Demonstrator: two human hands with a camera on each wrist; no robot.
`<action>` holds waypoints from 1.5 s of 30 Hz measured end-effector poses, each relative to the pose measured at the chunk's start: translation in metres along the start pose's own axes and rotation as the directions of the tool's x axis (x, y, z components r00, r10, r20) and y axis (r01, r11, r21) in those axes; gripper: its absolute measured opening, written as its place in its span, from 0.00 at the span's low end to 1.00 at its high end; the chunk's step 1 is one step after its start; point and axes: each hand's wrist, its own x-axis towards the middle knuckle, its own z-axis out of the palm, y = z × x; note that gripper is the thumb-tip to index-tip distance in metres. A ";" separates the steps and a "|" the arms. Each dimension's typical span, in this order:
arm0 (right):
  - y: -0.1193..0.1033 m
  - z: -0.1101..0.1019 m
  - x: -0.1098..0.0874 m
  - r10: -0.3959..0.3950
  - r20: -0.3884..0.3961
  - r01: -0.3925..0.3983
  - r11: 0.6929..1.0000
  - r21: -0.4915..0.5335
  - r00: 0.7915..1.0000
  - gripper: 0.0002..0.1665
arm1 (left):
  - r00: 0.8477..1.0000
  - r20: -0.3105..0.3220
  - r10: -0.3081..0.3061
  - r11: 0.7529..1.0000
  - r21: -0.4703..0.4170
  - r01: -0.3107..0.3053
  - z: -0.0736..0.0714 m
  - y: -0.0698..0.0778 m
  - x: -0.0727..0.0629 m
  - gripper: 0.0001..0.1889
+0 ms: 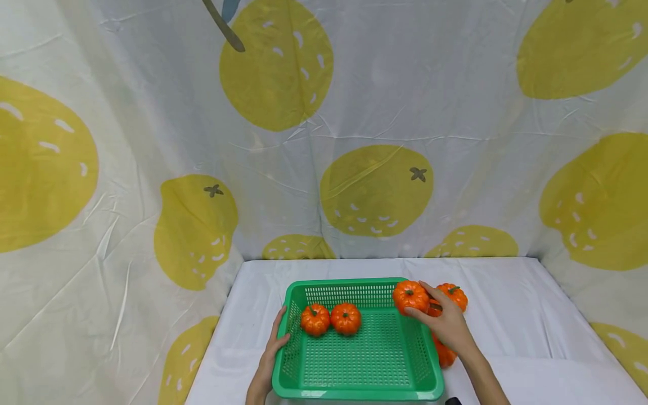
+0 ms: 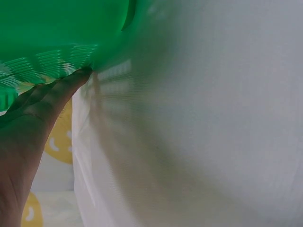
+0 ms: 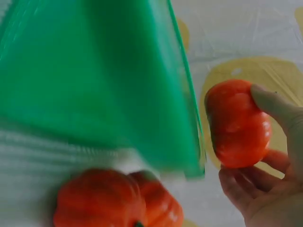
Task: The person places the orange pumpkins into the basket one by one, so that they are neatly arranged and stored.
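A green plastic basket (image 1: 354, 360) stands on the white-covered table, with two small orange pumpkins (image 1: 346, 319) inside toward its back left. My left hand (image 1: 270, 357) rests at the basket's left rim, its straight fingers (image 2: 71, 85) along the outer wall in the left wrist view and its thumb at the rim. Over the basket's back right corner, my right hand (image 1: 445, 322) holds another small pumpkin (image 1: 409, 297) between thumb and fingers. In the right wrist view this pumpkin (image 3: 238, 124) is raised beside the basket wall (image 3: 142, 85).
More pumpkins (image 1: 454, 295) lie on the table just right of the basket, partly hidden by my right hand and the rim. White cloth (image 1: 526, 320) covers the table. Curtains with yellow fruit prints (image 1: 377, 191) hang behind and at both sides.
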 end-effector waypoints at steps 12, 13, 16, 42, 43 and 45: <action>-0.024 0.033 0.012 -0.027 0.086 0.027 1.000 0.000 0.996 0.49 | 1.000 -0.021 0.002 1.000 0.007 -0.002 -0.001 -0.001 0.000 0.34; -0.025 0.034 0.012 -0.024 0.099 0.024 1.000 0.000 0.995 0.49 | 1.000 -0.022 0.003 1.000 0.009 -0.003 -0.001 -0.001 0.000 0.34; -0.029 0.039 0.013 -0.006 0.123 0.006 1.000 0.002 0.992 0.50 | 1.000 -0.019 0.005 1.000 0.015 -0.004 -0.002 -0.002 -0.001 0.33; -0.005 0.094 0.010 0.108 0.146 -0.104 0.994 -0.037 0.983 0.46 | 0.999 -0.039 0.026 0.999 0.040 -0.024 0.000 -0.001 -0.001 0.33; -0.005 0.094 0.010 0.112 0.148 -0.107 0.993 -0.039 0.983 0.46 | 0.999 -0.039 0.026 0.999 0.038 -0.025 0.000 -0.001 -0.001 0.33; -0.005 0.095 0.011 0.113 0.153 -0.107 0.993 -0.045 0.982 0.46 | 0.999 -0.041 0.028 0.999 0.037 -0.027 0.000 -0.001 -0.001 0.33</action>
